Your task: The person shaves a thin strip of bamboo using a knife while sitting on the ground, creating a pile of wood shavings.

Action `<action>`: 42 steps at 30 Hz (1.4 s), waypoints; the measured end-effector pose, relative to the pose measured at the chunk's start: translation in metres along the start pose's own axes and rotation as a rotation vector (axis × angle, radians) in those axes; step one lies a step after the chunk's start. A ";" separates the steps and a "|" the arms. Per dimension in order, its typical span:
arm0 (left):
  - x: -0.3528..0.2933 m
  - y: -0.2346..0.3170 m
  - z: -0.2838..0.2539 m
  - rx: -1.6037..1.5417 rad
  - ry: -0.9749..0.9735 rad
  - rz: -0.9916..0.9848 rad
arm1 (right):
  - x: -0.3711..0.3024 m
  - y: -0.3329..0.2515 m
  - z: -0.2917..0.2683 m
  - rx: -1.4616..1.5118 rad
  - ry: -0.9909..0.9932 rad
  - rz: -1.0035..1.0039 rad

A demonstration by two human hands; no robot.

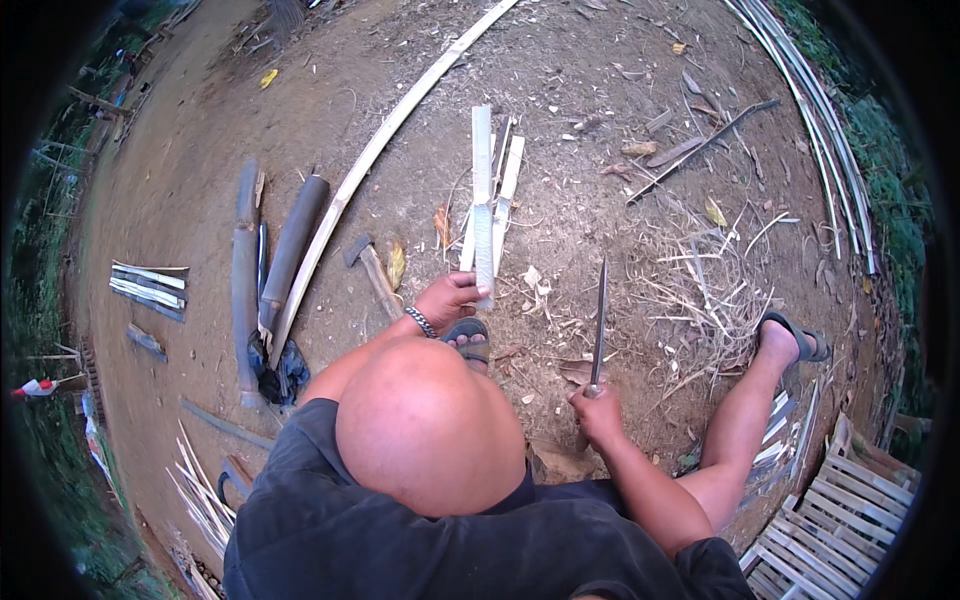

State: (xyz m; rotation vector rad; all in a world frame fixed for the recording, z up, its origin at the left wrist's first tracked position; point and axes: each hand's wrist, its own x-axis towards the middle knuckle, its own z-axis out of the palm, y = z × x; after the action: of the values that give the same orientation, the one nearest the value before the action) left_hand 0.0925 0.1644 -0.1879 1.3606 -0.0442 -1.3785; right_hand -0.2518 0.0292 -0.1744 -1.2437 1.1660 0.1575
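My left hand [447, 300], with a chain bracelet at the wrist, pinches the near end of a flat, pale bamboo strip [482, 190]. The strip points away from me, above a few other split pieces [510, 190] lying on the ground. My right hand [598, 415] is wrapped round the handle of a long knife [600, 325], its narrow dark blade pointing forward. Blade and strip are apart. Just left of my left hand, a hatchet [375, 272] with a wooden handle lies on the dirt, beside a dry yellow leaf.
Dark bamboo lengths [295, 240] and a long split strip [390, 128] lie to the left. Curly shavings [700, 305] are heaped on the right, near my sandalled foot [795, 340]. A slatted bamboo bench [830, 510] stands at lower right. Long strips [815, 130] curve along the right edge.
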 end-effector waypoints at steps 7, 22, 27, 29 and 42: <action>-0.023 0.061 0.072 0.241 -0.323 0.119 | -0.011 -0.105 0.039 0.206 0.006 -0.258; -0.010 0.048 0.074 0.100 -0.376 0.045 | -0.021 -0.136 0.040 0.428 -0.020 -0.273; 0.006 0.100 0.030 -0.374 0.129 0.362 | -0.020 -0.116 0.014 0.614 -0.082 -0.172; 0.002 0.115 0.017 -0.321 0.179 0.416 | -0.019 -0.120 -0.005 0.637 -0.106 -0.157; -0.027 0.195 0.089 0.348 0.046 0.357 | 0.008 -0.134 -0.112 0.346 -0.007 -0.196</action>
State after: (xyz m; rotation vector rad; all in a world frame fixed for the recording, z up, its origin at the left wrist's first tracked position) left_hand 0.1472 0.0563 -0.0086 1.5797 -0.4932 -1.0679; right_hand -0.2272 -0.1154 -0.0789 -1.0400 1.0079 -0.1797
